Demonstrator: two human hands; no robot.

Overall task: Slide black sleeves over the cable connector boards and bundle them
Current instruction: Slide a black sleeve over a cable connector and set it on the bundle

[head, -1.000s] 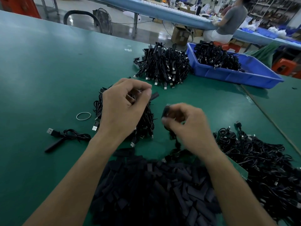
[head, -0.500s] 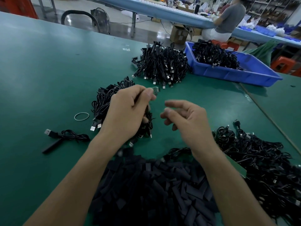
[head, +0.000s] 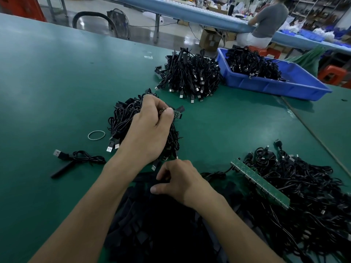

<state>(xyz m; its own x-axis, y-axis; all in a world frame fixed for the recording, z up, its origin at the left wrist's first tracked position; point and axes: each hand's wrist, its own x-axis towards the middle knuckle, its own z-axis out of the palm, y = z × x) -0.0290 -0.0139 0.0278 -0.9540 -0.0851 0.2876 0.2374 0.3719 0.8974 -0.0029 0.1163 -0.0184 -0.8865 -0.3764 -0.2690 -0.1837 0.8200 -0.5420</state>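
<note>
While left hand [head: 146,130] pinched connector board [head: 177,115] between thumb and fingertips over cable bundle [head: 123,116] at centre, right hand [head: 180,182] sat at 6 o'clock, fingers curled into black sleeves [head: 161,224]; could not tell whether it gripped one. Green table [head: 57,82] was matte. Blue tray [head: 275,86] stood at 1 o'clock, cable heap [head: 190,74] at 12. Seated person [head: 269,18] worked at bench beyond.

The right hand [head: 182,184] has dropped from mid-air onto the black sleeve pile [head: 161,228].
</note>
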